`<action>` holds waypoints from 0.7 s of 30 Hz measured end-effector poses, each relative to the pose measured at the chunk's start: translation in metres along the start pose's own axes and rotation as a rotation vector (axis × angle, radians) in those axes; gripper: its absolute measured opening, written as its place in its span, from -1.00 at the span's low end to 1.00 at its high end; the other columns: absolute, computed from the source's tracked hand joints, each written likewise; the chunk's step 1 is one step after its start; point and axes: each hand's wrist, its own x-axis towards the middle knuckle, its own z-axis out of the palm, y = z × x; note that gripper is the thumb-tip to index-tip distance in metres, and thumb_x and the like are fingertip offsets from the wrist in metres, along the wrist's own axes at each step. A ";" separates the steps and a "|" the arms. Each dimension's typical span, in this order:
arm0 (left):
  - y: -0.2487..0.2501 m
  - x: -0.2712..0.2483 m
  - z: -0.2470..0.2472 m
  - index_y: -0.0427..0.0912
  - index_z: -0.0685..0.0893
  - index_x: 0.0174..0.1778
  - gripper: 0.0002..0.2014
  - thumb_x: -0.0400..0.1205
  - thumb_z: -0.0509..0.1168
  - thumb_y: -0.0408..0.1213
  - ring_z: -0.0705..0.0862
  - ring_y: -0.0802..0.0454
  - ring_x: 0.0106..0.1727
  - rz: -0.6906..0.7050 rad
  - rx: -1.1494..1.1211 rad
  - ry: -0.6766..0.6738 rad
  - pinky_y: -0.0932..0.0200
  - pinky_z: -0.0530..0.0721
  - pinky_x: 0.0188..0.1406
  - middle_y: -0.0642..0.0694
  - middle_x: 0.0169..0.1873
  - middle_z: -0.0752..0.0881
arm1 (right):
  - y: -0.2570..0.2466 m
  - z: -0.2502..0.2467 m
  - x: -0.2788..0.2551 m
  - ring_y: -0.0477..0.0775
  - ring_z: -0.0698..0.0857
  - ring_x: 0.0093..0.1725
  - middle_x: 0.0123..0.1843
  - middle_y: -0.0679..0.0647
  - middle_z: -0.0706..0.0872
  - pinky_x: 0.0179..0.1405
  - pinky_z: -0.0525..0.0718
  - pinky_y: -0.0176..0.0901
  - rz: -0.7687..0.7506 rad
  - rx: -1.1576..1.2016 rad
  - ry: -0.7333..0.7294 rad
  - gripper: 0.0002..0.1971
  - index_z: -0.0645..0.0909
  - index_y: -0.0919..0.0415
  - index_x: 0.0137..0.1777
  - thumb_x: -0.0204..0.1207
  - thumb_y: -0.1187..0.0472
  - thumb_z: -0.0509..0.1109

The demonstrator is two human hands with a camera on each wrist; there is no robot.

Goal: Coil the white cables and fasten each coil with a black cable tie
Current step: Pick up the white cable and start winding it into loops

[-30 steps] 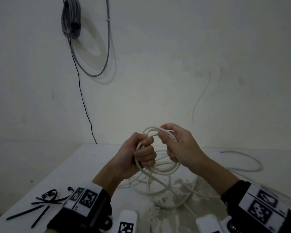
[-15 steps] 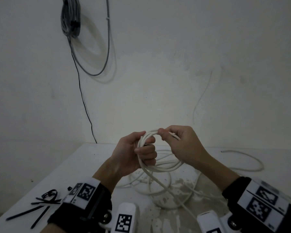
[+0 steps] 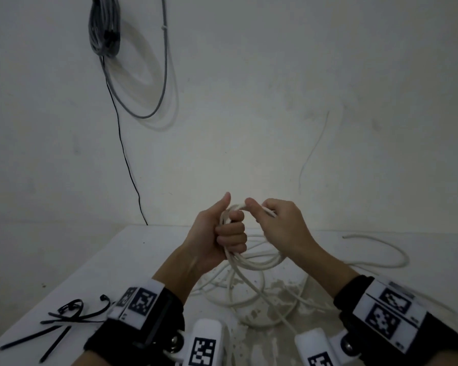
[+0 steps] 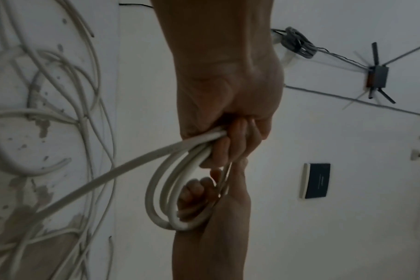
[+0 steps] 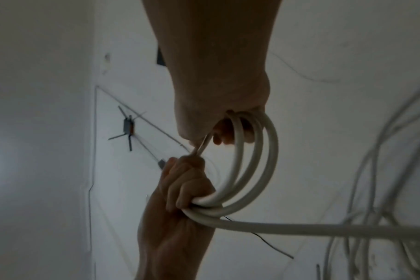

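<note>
Coil (image 3: 251,262) hangs betw. both grips: left hand (image 3: 217,241) fists its side, right hand (image 3: 280,228) pinches top, ties (image 3: 61,320) far left.

bare workroom: stained white table (image 3: 132,260), wall-hung grey cable bundle (image 3: 104,25), router (image 4: 378,76)

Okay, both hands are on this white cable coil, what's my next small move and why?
Probably lay another loop into the left hand: the white cable coil still trails uncoiled slack onto the white table, held by the right hand.
</note>
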 end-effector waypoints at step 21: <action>0.069 -0.038 -0.033 -0.05 0.24 -0.75 -0.57 0.44 0.18 -0.16 0.12 0.17 -0.83 0.441 -0.026 0.236 0.34 0.14 -0.74 0.08 -0.87 0.18 | 0.051 -0.022 -0.034 -0.03 0.47 -0.69 -0.63 0.00 0.40 -0.61 0.34 -0.34 0.542 -0.134 -0.639 -0.44 0.34 0.08 -0.48 0.30 -0.44 0.26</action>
